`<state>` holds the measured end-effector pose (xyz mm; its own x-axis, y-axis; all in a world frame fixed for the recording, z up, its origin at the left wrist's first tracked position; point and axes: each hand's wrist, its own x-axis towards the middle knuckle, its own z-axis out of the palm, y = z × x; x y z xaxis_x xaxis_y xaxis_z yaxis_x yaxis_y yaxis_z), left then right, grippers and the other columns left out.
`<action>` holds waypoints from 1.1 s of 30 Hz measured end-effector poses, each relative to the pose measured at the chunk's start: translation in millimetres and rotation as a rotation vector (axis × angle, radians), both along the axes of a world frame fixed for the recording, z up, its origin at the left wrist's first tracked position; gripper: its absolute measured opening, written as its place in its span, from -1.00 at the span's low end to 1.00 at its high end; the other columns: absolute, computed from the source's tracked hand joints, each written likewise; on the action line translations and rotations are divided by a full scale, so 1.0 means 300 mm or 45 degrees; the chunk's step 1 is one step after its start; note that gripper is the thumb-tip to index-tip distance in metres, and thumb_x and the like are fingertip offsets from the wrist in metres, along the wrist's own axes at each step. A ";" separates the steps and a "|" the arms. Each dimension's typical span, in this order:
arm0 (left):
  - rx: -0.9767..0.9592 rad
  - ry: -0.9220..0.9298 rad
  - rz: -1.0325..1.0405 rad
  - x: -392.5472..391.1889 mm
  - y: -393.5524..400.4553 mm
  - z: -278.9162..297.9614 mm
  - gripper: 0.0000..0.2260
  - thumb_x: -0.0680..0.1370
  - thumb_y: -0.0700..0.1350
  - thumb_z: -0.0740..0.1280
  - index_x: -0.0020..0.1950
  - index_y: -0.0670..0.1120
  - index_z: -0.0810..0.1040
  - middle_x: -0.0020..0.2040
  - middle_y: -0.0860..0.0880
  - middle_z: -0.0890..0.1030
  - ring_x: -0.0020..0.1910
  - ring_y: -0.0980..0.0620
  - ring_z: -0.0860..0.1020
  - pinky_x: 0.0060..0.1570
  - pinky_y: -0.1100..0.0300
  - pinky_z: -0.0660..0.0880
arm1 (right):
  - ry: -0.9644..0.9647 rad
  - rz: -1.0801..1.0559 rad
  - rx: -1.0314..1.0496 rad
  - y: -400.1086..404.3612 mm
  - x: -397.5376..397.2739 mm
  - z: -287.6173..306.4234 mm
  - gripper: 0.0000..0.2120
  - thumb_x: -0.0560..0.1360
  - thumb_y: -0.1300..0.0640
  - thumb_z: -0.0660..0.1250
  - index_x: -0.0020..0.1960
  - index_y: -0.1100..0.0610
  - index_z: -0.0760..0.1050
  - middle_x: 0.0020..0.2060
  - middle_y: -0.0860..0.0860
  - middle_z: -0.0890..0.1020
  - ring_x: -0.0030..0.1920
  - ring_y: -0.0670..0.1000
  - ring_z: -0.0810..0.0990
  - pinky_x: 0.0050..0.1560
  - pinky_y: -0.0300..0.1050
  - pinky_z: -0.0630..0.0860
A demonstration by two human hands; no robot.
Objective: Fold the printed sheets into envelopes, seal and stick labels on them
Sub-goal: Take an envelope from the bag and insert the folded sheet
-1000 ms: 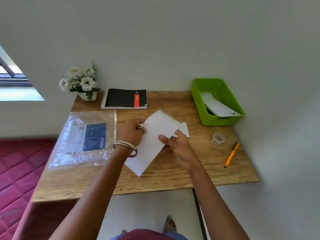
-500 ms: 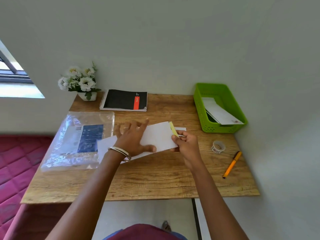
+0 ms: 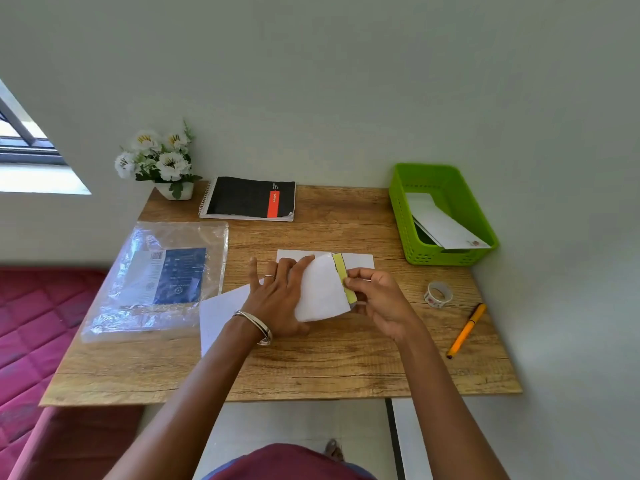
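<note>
A white envelope lies across the middle of the wooden table, its flap end raised. My left hand presses it down with spread fingers. My right hand pinches the yellow-green adhesive strip along the flap edge. Another white sheet lies flat behind the envelope. A small roll of labels sits to the right. The green basket at the back right holds a finished white envelope.
A clear plastic packet of paper lies on the left. A black spiral notebook and a pot of white flowers stand at the back. An orange pen lies near the right edge. A wall runs close on the right.
The envelope went from held up and tilted to lying on the table under my left hand. My right hand has taken the yellow strip at the flap, and the flap has lifted.
</note>
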<state>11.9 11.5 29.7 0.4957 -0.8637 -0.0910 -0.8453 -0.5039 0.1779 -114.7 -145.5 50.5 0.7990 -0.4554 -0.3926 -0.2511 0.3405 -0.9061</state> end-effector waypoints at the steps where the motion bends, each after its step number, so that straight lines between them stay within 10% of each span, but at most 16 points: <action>1: -0.001 -0.001 -0.002 0.000 -0.001 -0.003 0.05 0.23 0.34 0.35 0.48 0.02 -0.20 0.34 -0.06 0.20 0.37 -0.13 0.20 0.35 -0.39 -0.18 | 0.004 0.023 -0.036 -0.003 0.000 0.004 -0.90 0.49 0.31 0.32 -0.06 0.19 0.59 -0.22 0.07 0.69 -0.26 -0.01 0.64 -0.29 -0.11 0.56; 33: 0.174 -0.152 -0.002 0.016 0.069 -0.050 0.00 0.19 0.35 0.38 0.47 0.02 0.01 0.33 -0.04 0.34 0.31 -0.10 0.32 0.24 -0.11 0.32 | 0.278 0.001 -0.290 -0.028 -0.036 -0.045 -0.75 0.43 0.45 0.37 -0.19 0.11 0.62 -0.23 0.11 0.68 -0.30 0.12 0.66 -0.44 -0.04 0.61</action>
<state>16.6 32.4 14.7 0.5087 -0.8480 -0.1484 -0.8570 -0.5152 0.0064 -125.5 -153.9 37.1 0.7077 -0.5505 -0.4428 -0.4483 0.1345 -0.8837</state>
